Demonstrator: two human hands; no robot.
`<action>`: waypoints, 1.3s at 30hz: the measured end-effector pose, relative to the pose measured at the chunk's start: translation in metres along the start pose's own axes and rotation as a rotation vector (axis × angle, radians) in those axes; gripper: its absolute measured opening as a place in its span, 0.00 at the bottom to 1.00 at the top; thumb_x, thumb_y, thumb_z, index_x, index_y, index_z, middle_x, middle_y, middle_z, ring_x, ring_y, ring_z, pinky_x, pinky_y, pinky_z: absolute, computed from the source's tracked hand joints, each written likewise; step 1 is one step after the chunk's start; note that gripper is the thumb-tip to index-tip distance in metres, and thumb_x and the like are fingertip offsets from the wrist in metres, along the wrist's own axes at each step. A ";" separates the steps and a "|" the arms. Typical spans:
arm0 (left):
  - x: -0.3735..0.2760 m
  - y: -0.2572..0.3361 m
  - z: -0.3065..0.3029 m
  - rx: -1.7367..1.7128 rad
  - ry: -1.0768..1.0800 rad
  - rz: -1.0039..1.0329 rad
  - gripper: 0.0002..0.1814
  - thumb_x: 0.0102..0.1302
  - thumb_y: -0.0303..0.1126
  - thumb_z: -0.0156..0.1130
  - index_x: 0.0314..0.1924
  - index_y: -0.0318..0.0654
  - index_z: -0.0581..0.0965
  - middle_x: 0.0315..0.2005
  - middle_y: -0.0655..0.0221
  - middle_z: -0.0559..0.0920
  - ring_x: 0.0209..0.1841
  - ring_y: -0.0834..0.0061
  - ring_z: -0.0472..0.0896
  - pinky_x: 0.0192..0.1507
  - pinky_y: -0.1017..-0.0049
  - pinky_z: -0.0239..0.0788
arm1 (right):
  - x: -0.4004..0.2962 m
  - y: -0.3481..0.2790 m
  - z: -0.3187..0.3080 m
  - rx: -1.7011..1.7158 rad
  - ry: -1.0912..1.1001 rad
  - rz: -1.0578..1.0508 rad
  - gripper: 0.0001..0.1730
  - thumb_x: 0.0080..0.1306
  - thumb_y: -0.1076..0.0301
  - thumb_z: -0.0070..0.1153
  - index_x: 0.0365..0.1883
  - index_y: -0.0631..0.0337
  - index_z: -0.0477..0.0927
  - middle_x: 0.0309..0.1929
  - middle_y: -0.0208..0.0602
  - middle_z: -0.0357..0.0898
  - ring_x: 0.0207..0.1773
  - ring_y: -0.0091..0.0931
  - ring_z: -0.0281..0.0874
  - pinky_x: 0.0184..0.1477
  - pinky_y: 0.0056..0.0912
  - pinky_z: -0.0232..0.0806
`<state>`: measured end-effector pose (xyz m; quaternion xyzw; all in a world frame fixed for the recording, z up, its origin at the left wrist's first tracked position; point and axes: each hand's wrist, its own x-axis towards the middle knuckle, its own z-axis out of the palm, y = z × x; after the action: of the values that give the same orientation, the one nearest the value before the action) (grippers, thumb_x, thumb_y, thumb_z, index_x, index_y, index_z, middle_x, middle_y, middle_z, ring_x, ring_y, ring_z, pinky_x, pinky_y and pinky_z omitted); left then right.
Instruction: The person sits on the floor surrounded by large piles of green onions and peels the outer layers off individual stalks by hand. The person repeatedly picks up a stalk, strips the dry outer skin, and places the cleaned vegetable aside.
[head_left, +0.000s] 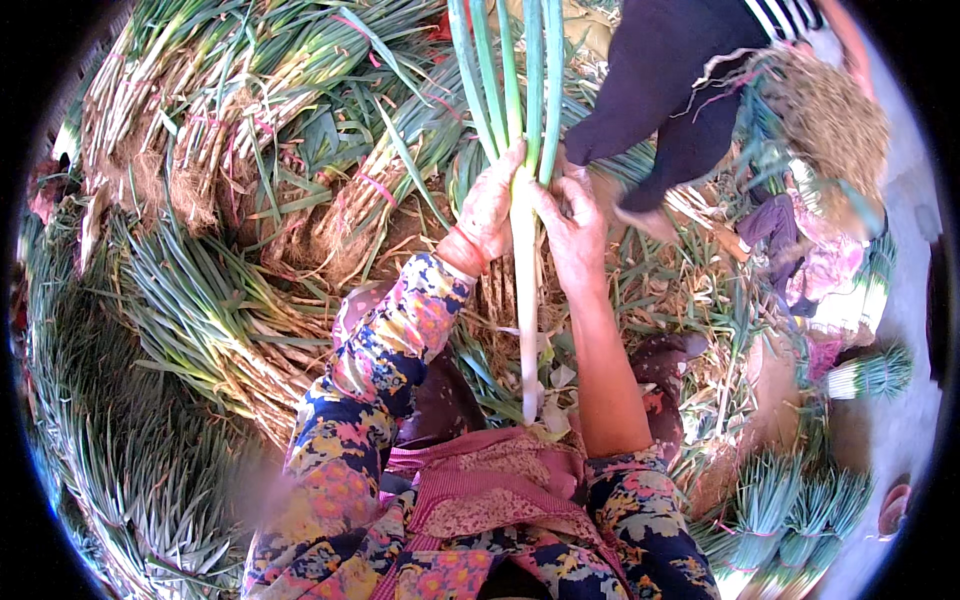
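Note:
A large green onion hangs upright in front of me, its white shaft pointing down toward my lap and its green leaves fanning out at the top. Around the point where the leaves divide, my left hand grips it. From the other side, my right hand pinches at the same part with thumb and fingers; the exact hold of its fingertips is partly hidden. Below the shaft is my pink patterned apron. Untrimmed onions with brown roots lie just beyond my left hand.
Tied onion bundles are heaped at upper left, with loose onions at left. Leaf scraps litter the ground. At upper right, a person in dark trousers steps close, beside a rooty bundle. Trimmed bundles stand lower right.

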<state>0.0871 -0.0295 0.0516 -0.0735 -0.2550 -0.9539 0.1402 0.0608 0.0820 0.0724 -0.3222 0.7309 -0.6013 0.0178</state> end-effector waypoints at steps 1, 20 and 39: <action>-0.002 0.005 -0.002 0.018 0.027 0.004 0.28 0.67 0.50 0.47 0.54 0.32 0.69 0.48 0.56 0.75 0.48 0.66 0.75 0.51 0.67 0.68 | 0.000 0.003 0.005 0.057 -0.015 0.058 0.14 0.60 0.62 0.58 0.37 0.64 0.76 0.29 0.35 0.77 0.32 0.19 0.71 0.35 0.23 0.64; -0.005 0.111 -0.081 -0.237 0.061 0.219 0.18 0.67 0.43 0.48 0.42 0.32 0.71 0.22 0.74 0.72 0.17 0.85 0.66 0.19 0.83 0.62 | -0.205 -0.001 -0.085 -0.009 -0.490 0.336 0.08 0.60 0.68 0.48 0.33 0.64 0.71 0.27 0.36 0.70 0.29 0.28 0.69 0.35 0.29 0.63; 0.009 0.114 -0.104 -0.170 0.150 0.232 0.22 0.67 0.42 0.50 0.46 0.25 0.66 0.21 0.73 0.68 0.17 0.83 0.65 0.22 0.80 0.62 | -0.103 0.009 -0.031 -0.110 -0.588 0.404 0.17 0.63 0.58 0.50 0.37 0.65 0.74 0.29 0.45 0.74 0.32 0.37 0.73 0.37 0.33 0.65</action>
<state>0.1065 -0.1794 0.0172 -0.0426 -0.1517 -0.9523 0.2613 0.1253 0.1601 0.0360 -0.3309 0.7749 -0.4270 0.3282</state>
